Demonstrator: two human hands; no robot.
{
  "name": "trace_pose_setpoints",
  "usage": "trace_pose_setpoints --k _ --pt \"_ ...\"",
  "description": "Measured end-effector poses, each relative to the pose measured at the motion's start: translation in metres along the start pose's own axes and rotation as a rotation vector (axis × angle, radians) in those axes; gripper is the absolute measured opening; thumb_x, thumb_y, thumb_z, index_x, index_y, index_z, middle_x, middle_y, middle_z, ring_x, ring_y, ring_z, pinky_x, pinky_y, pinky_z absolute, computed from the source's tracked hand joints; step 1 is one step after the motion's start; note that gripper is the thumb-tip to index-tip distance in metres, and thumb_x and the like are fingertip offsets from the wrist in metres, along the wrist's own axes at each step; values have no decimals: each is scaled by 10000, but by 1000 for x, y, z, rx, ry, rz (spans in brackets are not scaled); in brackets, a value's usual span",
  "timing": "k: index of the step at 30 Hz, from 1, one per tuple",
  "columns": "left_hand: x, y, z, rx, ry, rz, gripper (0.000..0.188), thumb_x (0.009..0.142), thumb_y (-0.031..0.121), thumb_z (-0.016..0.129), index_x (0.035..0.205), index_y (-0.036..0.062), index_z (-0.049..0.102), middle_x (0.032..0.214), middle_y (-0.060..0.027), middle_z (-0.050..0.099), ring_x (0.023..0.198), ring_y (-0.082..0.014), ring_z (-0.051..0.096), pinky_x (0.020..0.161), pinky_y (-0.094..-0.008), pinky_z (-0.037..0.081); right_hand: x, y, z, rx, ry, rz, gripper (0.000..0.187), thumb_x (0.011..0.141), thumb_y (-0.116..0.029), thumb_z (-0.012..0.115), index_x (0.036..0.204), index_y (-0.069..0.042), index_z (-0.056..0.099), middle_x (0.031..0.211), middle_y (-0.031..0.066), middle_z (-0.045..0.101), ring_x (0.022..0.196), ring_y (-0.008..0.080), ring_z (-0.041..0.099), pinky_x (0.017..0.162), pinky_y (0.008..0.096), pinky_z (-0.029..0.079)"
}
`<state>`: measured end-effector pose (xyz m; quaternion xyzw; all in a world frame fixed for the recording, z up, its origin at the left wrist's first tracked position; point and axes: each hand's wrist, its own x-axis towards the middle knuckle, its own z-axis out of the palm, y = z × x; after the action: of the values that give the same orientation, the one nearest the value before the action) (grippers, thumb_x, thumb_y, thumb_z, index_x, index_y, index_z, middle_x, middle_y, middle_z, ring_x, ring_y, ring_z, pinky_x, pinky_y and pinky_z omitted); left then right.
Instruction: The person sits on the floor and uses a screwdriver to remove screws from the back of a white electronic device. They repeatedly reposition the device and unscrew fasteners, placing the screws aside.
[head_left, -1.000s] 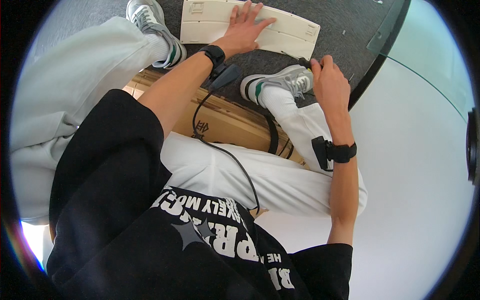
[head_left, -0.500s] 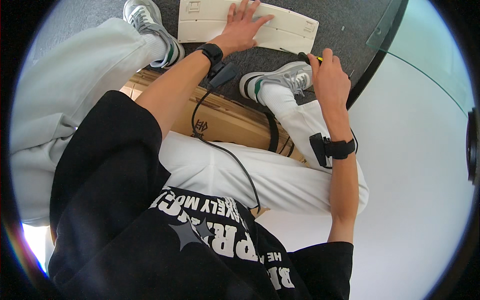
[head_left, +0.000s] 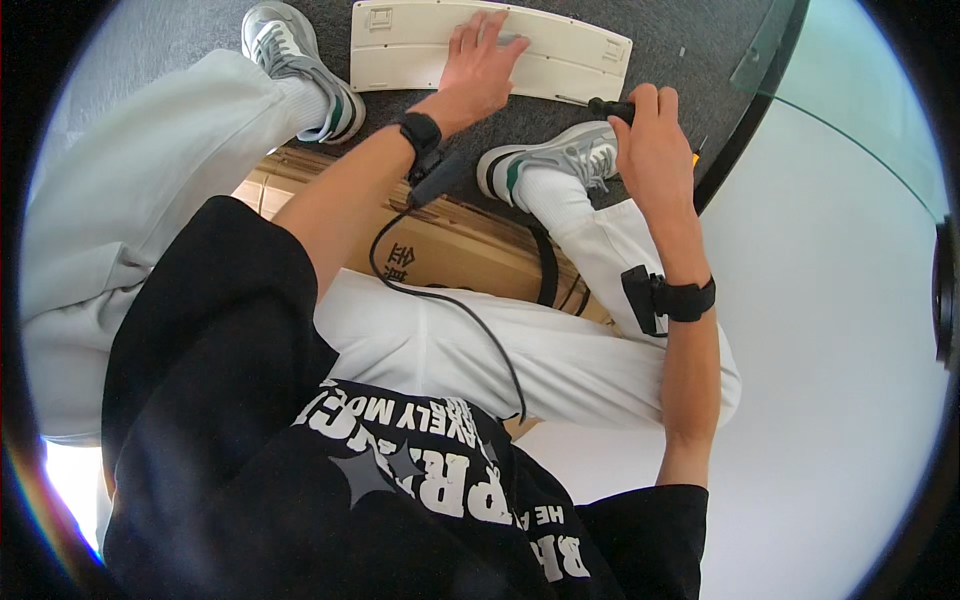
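Observation:
A long, curved white keyboard (head_left: 400, 68) lies underside up on the dark carpet, its fold-out feet and screw holes showing. My left hand (head_left: 478, 78) rests on its middle, fingers stretched toward the far edge and the thumb apart. My right hand (head_left: 652, 140) grips a screwdriver (head_left: 611, 109) by its dark handle. The thin shaft points left, and its tip is at the keyboard's near right edge; whether it touches a screw I cannot tell.
My shoes (head_left: 300, 70) stand on the carpet near the keyboard. Under my legs lies a cardboard box (head_left: 450, 245). A thin tool with an orange part (head_left: 696, 159) shows beside my right hand. To the right are a glass panel (head_left: 850, 130) and a white surface (head_left: 820, 350).
My left hand has slid slightly left, with its fingers closer together. My right hand has turned around the screwdriver handle, and more of its dark side shows.

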<state>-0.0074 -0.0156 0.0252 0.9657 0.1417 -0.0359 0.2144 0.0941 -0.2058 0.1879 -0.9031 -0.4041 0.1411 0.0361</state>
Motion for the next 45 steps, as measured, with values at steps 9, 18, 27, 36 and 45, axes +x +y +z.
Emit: trace_pose_setpoints --k 9,18,27,36,45 --pt "-13 35 20 -1601 -561 -1051 588 990 331 668 1399 -46 478 1405 -246 503 1232 -325 572 970 -388 543 6 3 5 46 67 0 352 921 -162 712 1132 -29 463 1090 176 504 884 392 675 700 440 589" --pt "-2 83 47 -2165 172 -1252 530 1037 281 612 1411 -39 416 1366 -207 479 1296 -325 502 1071 -386 465 8 6 -2 94 66 4 377 912 -159 714 1179 -21 486 1101 177 523 919 383 685 741 434 593" --pt "3 88 45 -2108 208 -1404 444 1010 305 649 1320 24 500 1312 -130 525 1245 -274 528 1008 -369 442 14 8 -11 109 50 -7 346 911 -156 714 1162 -33 510 1112 174 538 918 391 679 738 457 587" --pt "2 76 46 -2091 191 -1342 354 1007 293 661 1243 46 568 1174 -100 605 1074 -218 606 884 -343 490 20 18 -19 150 41 -51 290 917 -139 705 1121 -32 529 1074 163 531 888 385 669 719 453 577" --pt "2 70 38 -1885 110 -1223 319 1018 265 648 1198 21 550 1161 -127 597 971 -233 619 879 -380 552 18 9 -35 226 70 -104 231 933 -171 702 1082 -54 570 1021 153 532 806 378 657 684 450 553"
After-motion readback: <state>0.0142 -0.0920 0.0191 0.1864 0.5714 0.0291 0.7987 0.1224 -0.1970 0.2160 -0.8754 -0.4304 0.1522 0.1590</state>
